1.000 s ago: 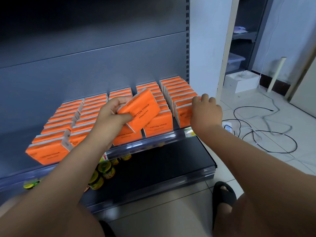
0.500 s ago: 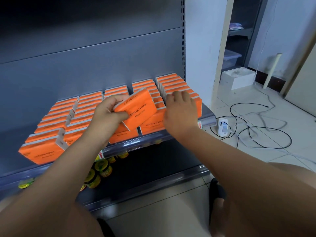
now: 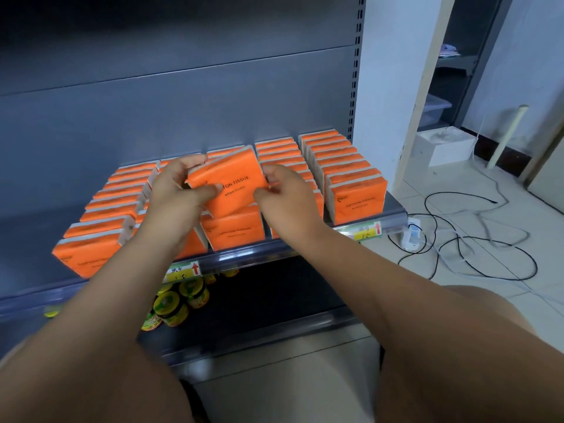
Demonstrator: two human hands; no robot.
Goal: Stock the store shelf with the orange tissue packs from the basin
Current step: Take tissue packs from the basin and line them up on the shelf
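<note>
My left hand [image 3: 174, 193] grips the tilted orange tissue pack [image 3: 233, 181] at its left end, thumb on the face printed "COTTON TISSUE". My right hand [image 3: 287, 193] pinches its right edge. The pack is held above the shelved rows [image 3: 345, 166]. Half a second ago my right hand rested on the rows to the right.

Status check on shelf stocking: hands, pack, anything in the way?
Hands: left hand and right hand grip one tissue pack, tilted above the middle rows. Not yet seated. Those rows run full to the shelf edge.
</note>
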